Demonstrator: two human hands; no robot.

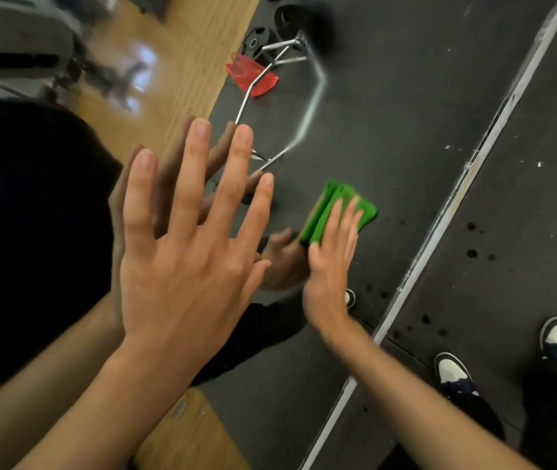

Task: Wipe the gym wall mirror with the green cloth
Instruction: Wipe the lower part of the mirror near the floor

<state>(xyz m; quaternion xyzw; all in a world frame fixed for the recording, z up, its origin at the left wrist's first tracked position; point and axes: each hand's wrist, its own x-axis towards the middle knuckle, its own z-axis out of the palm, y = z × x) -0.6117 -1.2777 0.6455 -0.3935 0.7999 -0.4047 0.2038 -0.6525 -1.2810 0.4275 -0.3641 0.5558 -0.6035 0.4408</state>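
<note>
Flat-fingered, a person's right hand [333, 262] is pressing the folded green cloth [367, 212], seemingly soft, light and best pinned under the whole palm, against the mirror [389, 113] near its right-hand frame [440, 225], while the left hand [189, 239] is resting spread-fingered on the glass further left.

The left hand [182, 252] lies flat on the mirror [389, 113], fingers spread. The right hand [331, 266] presses the green cloth [367, 212] on it with straight fingers, near the mirror's metal edge [440, 225]. Two shoes [453, 368] show at lower right.
</note>
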